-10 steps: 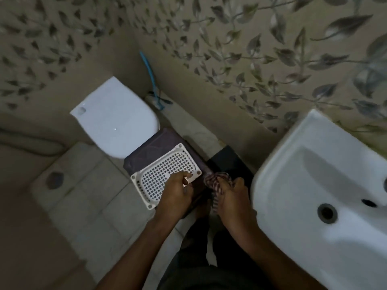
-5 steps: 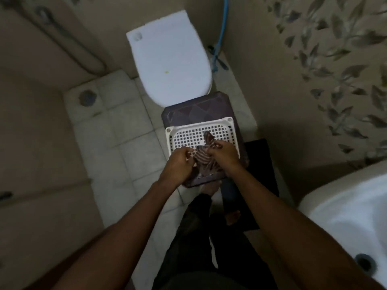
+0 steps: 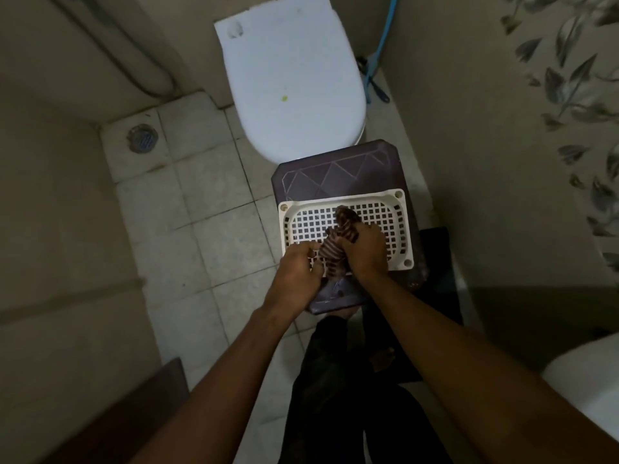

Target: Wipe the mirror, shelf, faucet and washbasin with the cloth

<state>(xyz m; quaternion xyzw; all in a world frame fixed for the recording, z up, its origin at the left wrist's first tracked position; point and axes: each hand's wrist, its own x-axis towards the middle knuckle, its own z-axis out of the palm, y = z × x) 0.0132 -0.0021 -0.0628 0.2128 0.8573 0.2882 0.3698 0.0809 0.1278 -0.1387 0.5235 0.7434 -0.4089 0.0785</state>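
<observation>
Cloth bunched between 2 curled hands, left and right.

Toilet lid: white, closed | stool: dark, just before toilet | basket: white perforated, on stool | floor drain: round, left of toilet | hose: blue, along right wall | floor: pale tiles

1. Both forearms are bare to the frame edge, no sleeves showing.
2. The left hand and right hand wear no gloves.
3. Dark, loose trousers cover the legs.
</observation>
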